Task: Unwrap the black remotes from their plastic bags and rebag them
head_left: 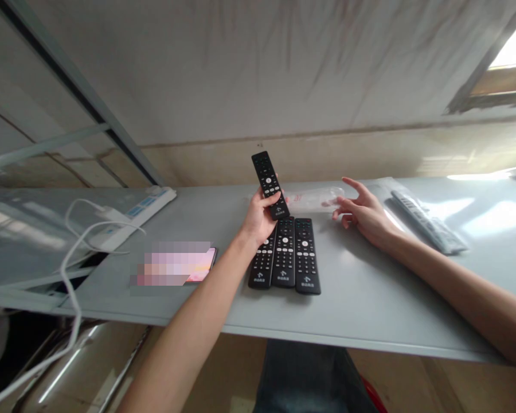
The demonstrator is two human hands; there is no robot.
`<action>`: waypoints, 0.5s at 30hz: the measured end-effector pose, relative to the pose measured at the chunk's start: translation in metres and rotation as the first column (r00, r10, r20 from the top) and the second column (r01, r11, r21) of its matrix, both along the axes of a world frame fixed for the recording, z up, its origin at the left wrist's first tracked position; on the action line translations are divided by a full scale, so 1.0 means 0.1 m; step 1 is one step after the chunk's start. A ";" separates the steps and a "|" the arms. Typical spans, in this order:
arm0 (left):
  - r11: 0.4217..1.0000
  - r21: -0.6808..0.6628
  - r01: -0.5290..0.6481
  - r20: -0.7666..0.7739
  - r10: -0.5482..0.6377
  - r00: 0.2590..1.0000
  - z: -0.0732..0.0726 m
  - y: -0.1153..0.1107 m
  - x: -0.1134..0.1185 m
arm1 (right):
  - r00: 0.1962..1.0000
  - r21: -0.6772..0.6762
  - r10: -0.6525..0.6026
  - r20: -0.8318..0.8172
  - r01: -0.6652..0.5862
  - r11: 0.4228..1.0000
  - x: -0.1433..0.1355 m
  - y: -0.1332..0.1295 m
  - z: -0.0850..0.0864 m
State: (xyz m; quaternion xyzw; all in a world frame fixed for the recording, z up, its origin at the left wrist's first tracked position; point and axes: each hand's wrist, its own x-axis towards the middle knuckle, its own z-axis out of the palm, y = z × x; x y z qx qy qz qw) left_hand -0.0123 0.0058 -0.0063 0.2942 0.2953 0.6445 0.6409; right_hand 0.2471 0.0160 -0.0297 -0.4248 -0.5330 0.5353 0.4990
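My left hand grips a black remote control, held tilted above the table with its buttons facing me. Below it, three more black remote controls lie side by side: a left one, a middle one and a right one. My left hand partly covers the top of the left one. My right hand is open, its fingers apart, by the right end of a clear plastic bag with red print. Whether the fingertips touch the bag I cannot tell.
On the right of the grey table lies a remote in clear wrapping. A phone with a lit screen, partly blurred out, is left of my arm. A white power strip with a white cable stands farther left. A wall borders the back.
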 end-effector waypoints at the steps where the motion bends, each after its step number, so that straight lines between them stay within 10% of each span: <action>1: 1.000 -0.005 -0.005 0.003 0.005 1.000 0.00 0.00 -0.01 | 1.000 -0.003 0.003 0.008 -0.003 1.000 0.01 0.00 0.00; 10: 1.000 -0.009 -0.014 -0.036 0.014 0.999 0.01 -0.02 0.00 | 0.944 0.121 0.036 0.328 -0.080 0.989 0.00 -0.06 0.05; 15: 0.999 0.009 -0.044 -0.033 0.044 0.999 -0.02 0.00 -0.02 | 0.879 0.184 -0.165 0.448 0.090 0.979 0.02 -0.02 0.01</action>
